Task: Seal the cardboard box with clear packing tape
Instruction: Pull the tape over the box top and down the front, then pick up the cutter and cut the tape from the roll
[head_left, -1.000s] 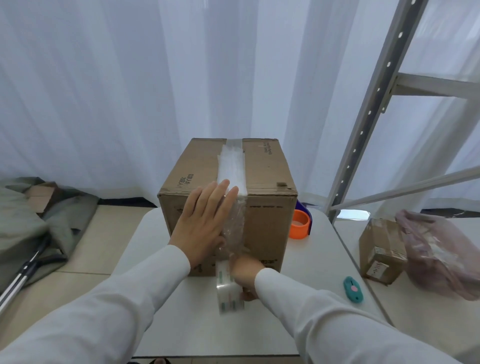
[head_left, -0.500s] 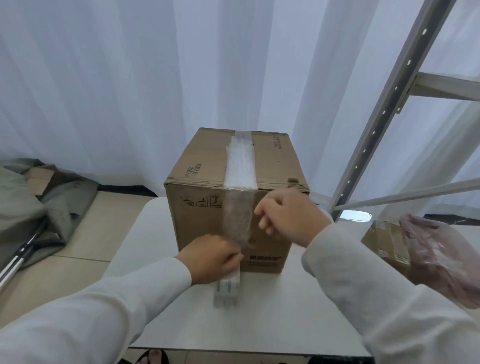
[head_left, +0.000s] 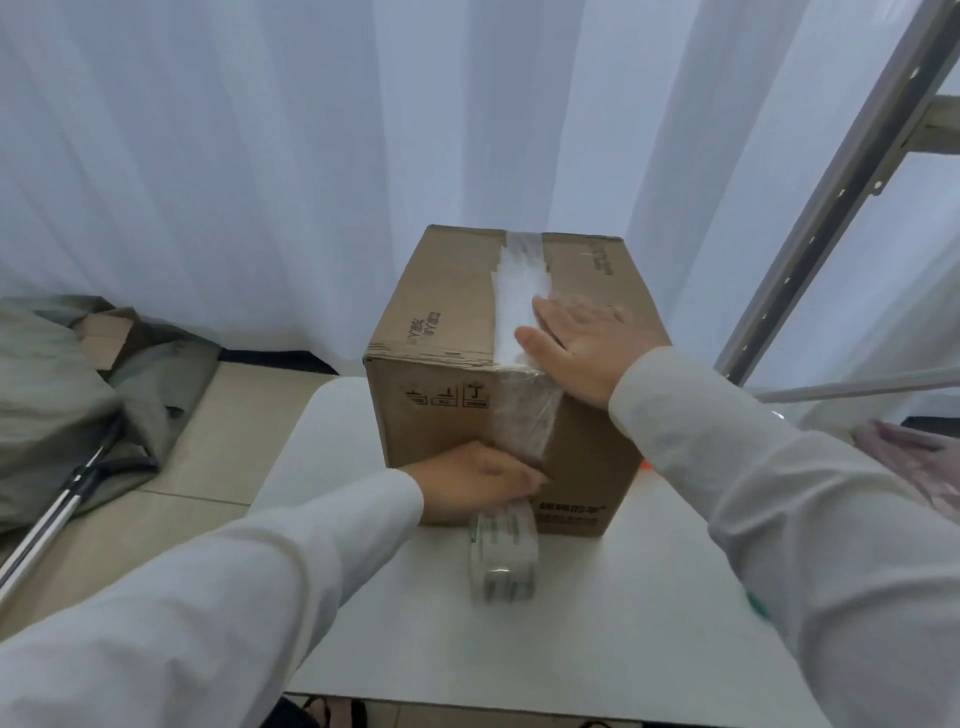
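Observation:
A brown cardboard box (head_left: 441, 332) stands on a white table (head_left: 571, 649). A strip of clear tape (head_left: 519, 291) runs along the top seam and down over the front face. My right hand (head_left: 582, 348) lies flat and open on the box top, pressing the tape near the front edge. My left hand (head_left: 478, 480) is low against the front face, closed on the tape roll (head_left: 501, 551), which hangs just above the table. The tape stretches from the roll up to the front edge.
White curtains hang behind the table. A grey metal shelf frame (head_left: 831, 182) rises at the right. A pinkish plastic bag (head_left: 914, 457) lies at the right edge. On the floor at the left are grey cloth (head_left: 62, 395) and a metal pole (head_left: 57, 514).
My right hand has gone from a fist near the front edge to lying flat on the box top. My left hand stays on the roll. The view has shifted left.

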